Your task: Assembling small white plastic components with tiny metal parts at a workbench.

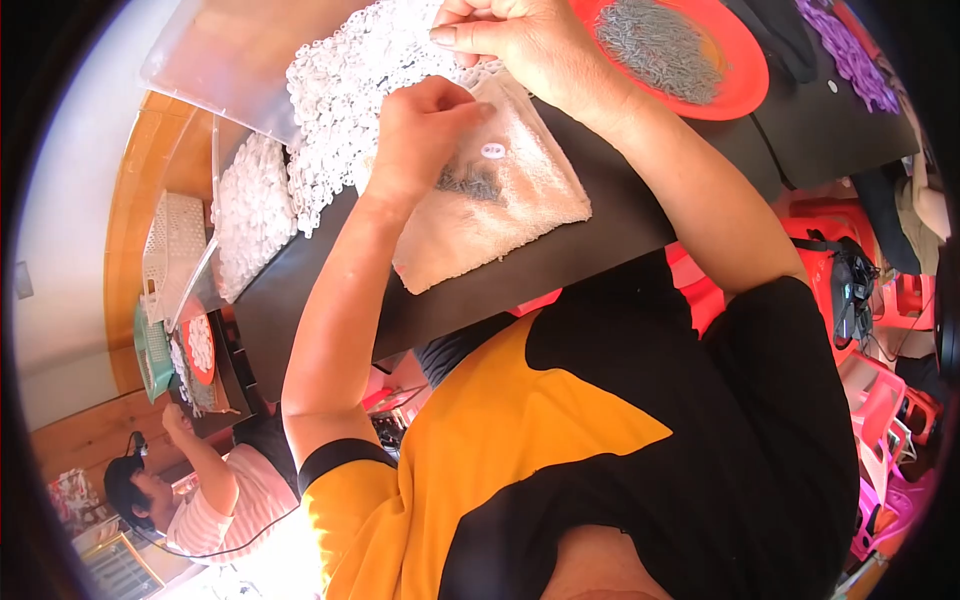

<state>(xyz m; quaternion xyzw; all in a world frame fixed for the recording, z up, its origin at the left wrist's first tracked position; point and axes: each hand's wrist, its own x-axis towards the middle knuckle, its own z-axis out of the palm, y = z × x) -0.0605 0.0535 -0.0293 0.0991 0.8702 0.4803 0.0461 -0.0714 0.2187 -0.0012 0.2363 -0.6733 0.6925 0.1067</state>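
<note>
A beige towel [540,205] lies folded on the dark table. On it rest a small cluster of grey pins or screws [468,184] and one white oval piece with two holes [493,151]. My left hand [425,135] is over the towel's left side, thumb and fingers pinched together; whatever is between them is too small to make out. Farther off, my right hand [535,45] is by the heap of small white plastic pieces [345,110], its fingers curled in toward the thumb. Its fingertips are partly cut off by the frame's top edge, and I cannot make out anything in them.
A red plate [745,85] of grey pins stands at the far right, with purple pieces [850,55] beyond. A clear plastic bin [215,60] and a second white heap [255,200] are to the left. A co-worker [215,495] sits lower left; red stools [830,225] stand right.
</note>
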